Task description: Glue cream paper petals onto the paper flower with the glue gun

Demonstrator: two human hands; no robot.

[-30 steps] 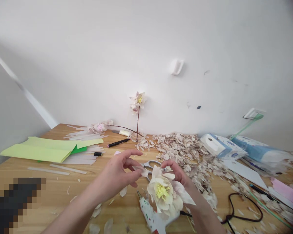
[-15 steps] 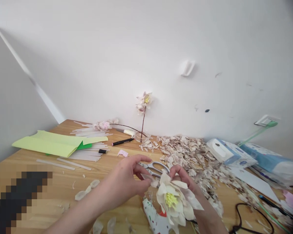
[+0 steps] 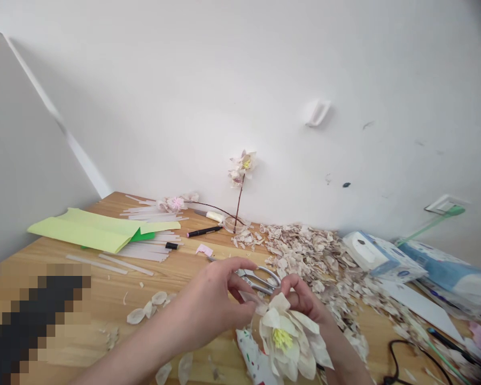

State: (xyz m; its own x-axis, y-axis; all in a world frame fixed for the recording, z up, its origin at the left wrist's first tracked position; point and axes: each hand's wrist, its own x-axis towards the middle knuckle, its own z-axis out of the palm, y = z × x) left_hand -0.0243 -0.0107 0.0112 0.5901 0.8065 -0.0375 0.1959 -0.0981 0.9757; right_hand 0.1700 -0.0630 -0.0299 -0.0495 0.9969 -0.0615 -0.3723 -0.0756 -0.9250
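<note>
A cream artificial flower point(image 3: 302, 347) with a yellow centre faces me, low in the middle of the view. My right hand point(image 3: 304, 299) is behind it with fingers curled closed, holding it from the back; its stem is hidden. On the flower's left, my left hand point(image 3: 218, 291) pinches a thin translucent petal point(image 3: 260, 305) between thumb and fingers, close against the bloom's upper left edge. Silver-handled scissors point(image 3: 273, 275) lie just beyond both hands, partly covered by the left one. Below the left fingers sits a white object with coloured specks point(image 3: 251, 357), mostly hidden by the flower.
Dried petals point(image 3: 304, 248) are heaped at the back right. Tissue packs point(image 3: 385, 256) and a black cable point(image 3: 393, 358) lie further right. A finished flower stem point(image 3: 239, 200) leans on the wall. At left are yellow-green paper point(image 3: 92, 230), pale strips point(image 3: 110, 264) and a black marker point(image 3: 204, 231).
The view has shifted slightly, so the table things appear a little further right. Both hands keep their hold, and the flower is turned a little. The petal stays in the left fingers.
</note>
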